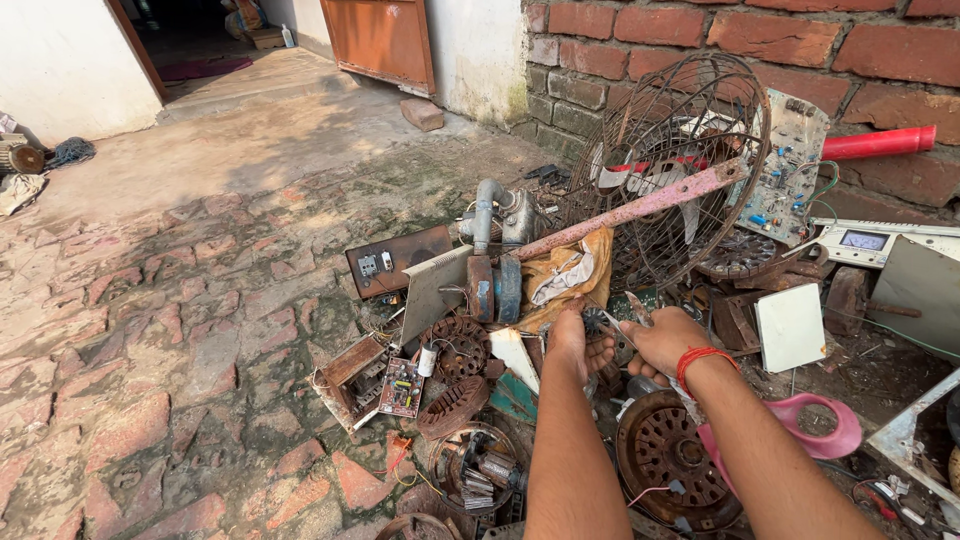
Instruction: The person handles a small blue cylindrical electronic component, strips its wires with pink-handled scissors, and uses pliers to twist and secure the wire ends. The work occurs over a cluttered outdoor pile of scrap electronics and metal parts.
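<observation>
The left hand (578, 340) clamps a small dark round metal part (596, 320). The right hand (665, 338) grips grey metal pliers (637, 308) at its 11 o'clock. A rusty wire fan guard (690, 150) stands at 12.

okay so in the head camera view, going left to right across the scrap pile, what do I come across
Small green circuit board → rusty motor winding → left hand → right hand → white square panel → pink plastic ring.

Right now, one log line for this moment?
left hand: grips small metal part | right hand: holds pliers at it | below: rusty motor
</observation>
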